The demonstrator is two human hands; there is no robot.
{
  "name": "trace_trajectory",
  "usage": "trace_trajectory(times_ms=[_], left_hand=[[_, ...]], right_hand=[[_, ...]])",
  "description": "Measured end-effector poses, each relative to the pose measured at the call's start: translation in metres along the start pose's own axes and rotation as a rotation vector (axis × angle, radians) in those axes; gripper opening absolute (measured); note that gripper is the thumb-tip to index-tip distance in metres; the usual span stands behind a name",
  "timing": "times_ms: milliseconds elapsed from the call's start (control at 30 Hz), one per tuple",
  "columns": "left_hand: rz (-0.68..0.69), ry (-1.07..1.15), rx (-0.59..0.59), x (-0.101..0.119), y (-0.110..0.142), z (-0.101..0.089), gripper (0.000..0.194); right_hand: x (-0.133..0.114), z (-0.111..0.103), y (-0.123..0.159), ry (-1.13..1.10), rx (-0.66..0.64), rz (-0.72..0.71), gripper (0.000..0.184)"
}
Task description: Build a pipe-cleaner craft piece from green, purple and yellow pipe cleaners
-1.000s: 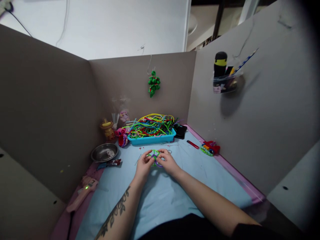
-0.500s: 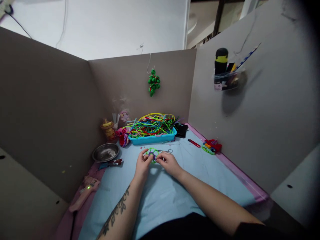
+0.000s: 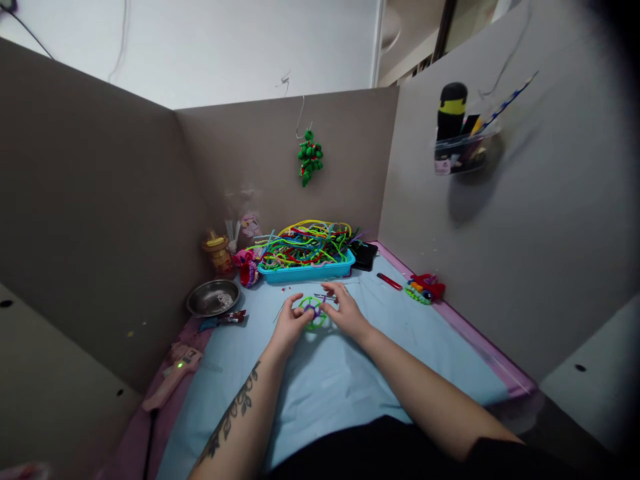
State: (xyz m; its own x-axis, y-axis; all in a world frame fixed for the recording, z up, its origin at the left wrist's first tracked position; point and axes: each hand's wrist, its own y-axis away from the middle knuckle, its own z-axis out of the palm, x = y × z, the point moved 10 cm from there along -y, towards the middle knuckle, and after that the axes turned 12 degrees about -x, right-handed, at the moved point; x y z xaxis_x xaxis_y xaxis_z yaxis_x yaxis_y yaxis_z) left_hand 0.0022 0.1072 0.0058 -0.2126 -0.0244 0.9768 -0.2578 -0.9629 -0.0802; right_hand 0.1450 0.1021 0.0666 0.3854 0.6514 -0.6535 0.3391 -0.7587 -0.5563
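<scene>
A small round pipe-cleaner shape (image 3: 317,325), a lime-green ring of loops with a purple centre, is pinched at its left side by my left hand (image 3: 291,325). My right hand (image 3: 346,315) is at its right side, thumb and index finger apart near a short purple end that sticks up. Whether the thumb touches that end is hard to tell. Small scissors lie on the blue cloth just behind, mostly covered by my right hand.
A turquoise tray (image 3: 306,274) heaped with pipe cleaners stands at the back. To the left are a metal bowl (image 3: 203,303), foil packets (image 3: 223,321) and a pink glue gun (image 3: 173,379) with a lit green light. A red cutter (image 3: 389,281) and colourful pipe-cleaner pieces (image 3: 425,289) lie right.
My right hand's fingers have spread from a pinch at the shape's right edge. More of the green ring now shows between my hands. The left hand keeps its pinch.
</scene>
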Motion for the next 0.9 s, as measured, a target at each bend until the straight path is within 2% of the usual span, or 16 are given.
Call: trace_trajectory(times_ms=[67,167,500,667,800,900], left_hand=[[0.015,0.040,0.051,0.000,-0.001,-0.007,0.065],[0.033,0.067,0.070,0.002,-0.001,-0.009,0.066],[0.057,-0.022,-0.040,0.010,0.002,0.007,0.069],[0.075,-0.063,-0.071,0.011,0.001,0.010,0.068],[0.097,-0.191,-0.101,0.014,0.001,0.013,0.057],[0.117,-0.309,-0.080,0.017,0.003,0.011,0.048]], right_hand=[[0.006,-0.002,0.001,-0.043,0.041,0.052,0.023],[0.007,0.004,0.000,-0.069,-0.008,0.084,0.007],[0.017,0.014,-0.001,-0.142,-0.058,0.164,0.007],[0.026,0.017,0.000,-0.148,-0.072,0.212,0.019],[0.036,0.029,0.001,-0.144,-0.157,0.262,0.008],[0.039,0.036,0.001,-0.163,-0.195,0.253,0.005]])
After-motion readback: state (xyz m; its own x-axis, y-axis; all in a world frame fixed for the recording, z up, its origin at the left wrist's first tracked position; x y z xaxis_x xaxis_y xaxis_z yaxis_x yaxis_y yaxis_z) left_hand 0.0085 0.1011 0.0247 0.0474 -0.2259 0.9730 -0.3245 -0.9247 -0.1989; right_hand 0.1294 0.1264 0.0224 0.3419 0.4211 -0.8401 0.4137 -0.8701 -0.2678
